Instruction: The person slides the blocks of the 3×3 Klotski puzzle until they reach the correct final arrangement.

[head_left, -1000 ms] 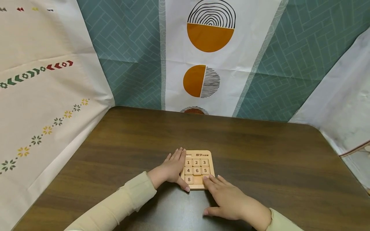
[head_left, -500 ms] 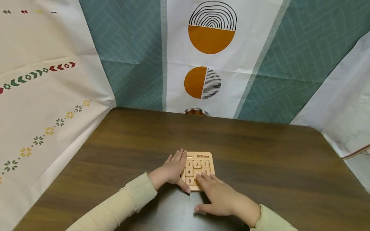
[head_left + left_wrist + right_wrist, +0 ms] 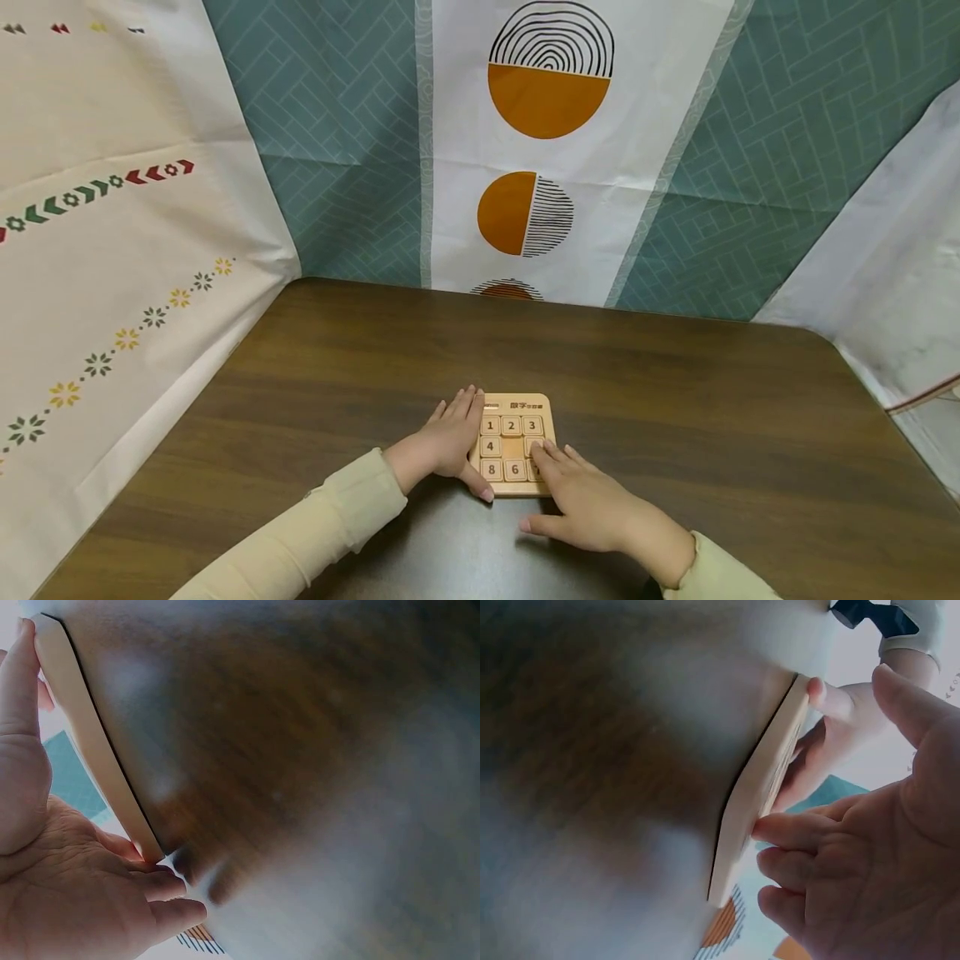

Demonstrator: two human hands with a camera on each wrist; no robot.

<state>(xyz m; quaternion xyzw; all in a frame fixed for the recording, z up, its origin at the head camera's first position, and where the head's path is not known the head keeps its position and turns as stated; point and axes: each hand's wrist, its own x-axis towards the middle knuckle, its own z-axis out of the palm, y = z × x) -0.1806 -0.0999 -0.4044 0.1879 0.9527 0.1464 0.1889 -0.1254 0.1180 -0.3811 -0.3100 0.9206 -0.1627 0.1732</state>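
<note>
A wooden sliding number puzzle point(image 3: 517, 490) lies flat on the table, its near edge towards me. My left hand point(image 3: 448, 442) holds its left side, the thumb at the near left corner and the fingers along the edge towards the far corner. Straight fingers of my right hand point(image 3: 588, 504) reach over the right side, the index fingertip on the right tile point(image 3: 529, 446) of the middle row, covering its number. The middle square is a gap. The 6 tile point(image 3: 515, 470) sits just below it, between the 8 tile point(image 3: 491, 470) and a partly covered tile.
The dark wooden table point(image 3: 375, 350) extends around the puzzle. Behind it hangs a teal and white patterned cloth point(image 3: 352, 208), with a cream printed cloth point(image 3: 112, 267) at the left and a pale cloth point(image 3: 892, 275) at the right.
The 6 tile has moved from the middle square down to the bottom row. My right hand went left onto it, then shifted back right to the middle row's right tile. My left hand stays put.
</note>
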